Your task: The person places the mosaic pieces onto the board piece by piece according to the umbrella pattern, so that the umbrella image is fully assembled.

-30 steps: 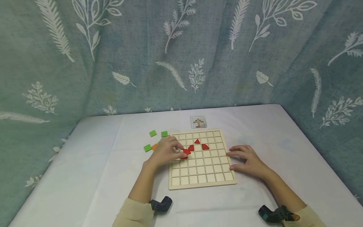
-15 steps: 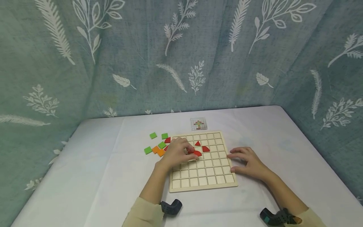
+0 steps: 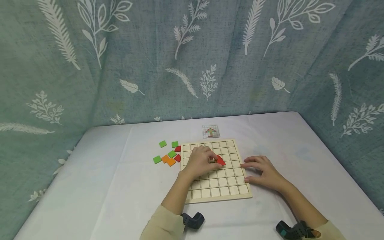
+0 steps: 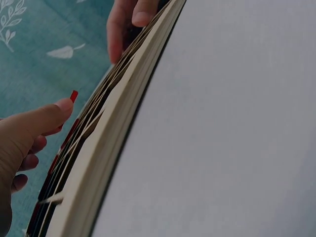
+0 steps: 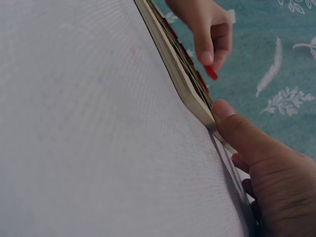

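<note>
My left hand pinches a red quarter-round tile between thumb and fingers, over the right half of the gridded wooden board. In the right wrist view the tile hangs from the fingertips, just above the board. Several other red tiles set in the board are mostly hidden behind this hand. My right hand touches the board's right edge with thumb and fingertips, fingers loosely bent. Its thumb lies against the board's side in the right wrist view.
Left of the board lie loose tiles: several green squares, orange pieces and red ones. A small card with a coloured picture on a grid lies behind the board. White cloth covers the table; a leaf-patterned curtain hangs behind.
My left hand has moved right across the board with the red tile, from its left side to the right half. The right hand has stayed at the board's edge.
</note>
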Tool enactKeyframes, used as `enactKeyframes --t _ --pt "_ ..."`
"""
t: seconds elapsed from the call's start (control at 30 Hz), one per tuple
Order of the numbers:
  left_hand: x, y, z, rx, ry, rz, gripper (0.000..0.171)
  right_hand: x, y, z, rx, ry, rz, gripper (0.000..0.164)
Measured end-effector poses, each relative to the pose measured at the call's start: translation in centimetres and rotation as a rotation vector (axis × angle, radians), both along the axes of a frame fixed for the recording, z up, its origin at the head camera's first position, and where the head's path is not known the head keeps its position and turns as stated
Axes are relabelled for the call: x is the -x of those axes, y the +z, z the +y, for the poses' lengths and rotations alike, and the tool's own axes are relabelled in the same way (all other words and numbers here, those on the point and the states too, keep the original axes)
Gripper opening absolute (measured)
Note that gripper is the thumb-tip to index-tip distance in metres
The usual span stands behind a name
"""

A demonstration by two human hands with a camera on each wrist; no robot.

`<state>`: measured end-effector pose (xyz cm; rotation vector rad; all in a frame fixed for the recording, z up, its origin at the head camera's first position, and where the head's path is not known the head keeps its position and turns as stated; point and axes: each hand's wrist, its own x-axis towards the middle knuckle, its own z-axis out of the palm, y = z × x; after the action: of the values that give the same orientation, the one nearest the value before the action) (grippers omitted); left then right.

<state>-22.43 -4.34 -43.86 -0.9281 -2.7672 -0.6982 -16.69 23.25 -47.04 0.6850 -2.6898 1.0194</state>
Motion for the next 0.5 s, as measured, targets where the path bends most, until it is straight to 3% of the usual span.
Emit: enactKeyframes --t 0.17,0.5 --pt "0.0 -0.3 1.1 0.032 0.024 -0.040 0.032 0.0 -0.1 0.1 -0.010 0.002 -0.002 0.046" --pt "-0.4 -0.5 2.1 0.026 0.008 -0.023 0.033 0.0 0.0 0.1 0.002 0.008 -0.005 0.046"
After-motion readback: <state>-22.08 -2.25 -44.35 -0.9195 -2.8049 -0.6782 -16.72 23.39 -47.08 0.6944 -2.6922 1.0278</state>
